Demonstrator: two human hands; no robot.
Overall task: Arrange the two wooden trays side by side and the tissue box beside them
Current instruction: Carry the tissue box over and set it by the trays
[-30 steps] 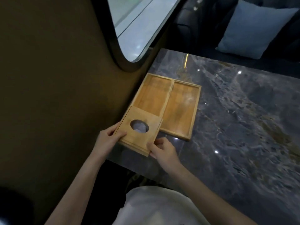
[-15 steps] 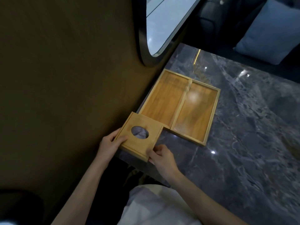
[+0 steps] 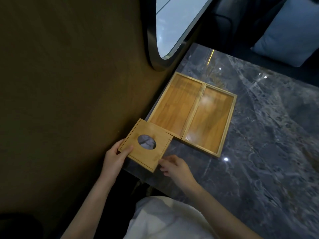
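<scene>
Two shallow wooden trays lie side by side on the dark marble table (image 3: 259, 152), long edges touching: the left tray (image 3: 174, 104) against the wall, the right tray (image 3: 208, 121) beside it. A square wooden tissue box (image 3: 134, 152) with an oval hole showing tissue sits at the table's near left corner, against the near end of the left tray. My left hand (image 3: 115, 157) grips the box's left near corner, thumb on top. My right hand (image 3: 174, 167) hovers at the box's near right corner, fingers loosely curled and just off the wood.
A brown wall (image 3: 69, 83) runs along the table's left side, with a dark-framed oval window (image 3: 172, 28) above the trays. A blue cushion (image 3: 290, 31) lies on a dark seat beyond the table's far edge. My white-clothed lap is below the near edge.
The tissue box has slid back from over the left tray's near end to sit just before it. My right hand has come off the box's corner.
</scene>
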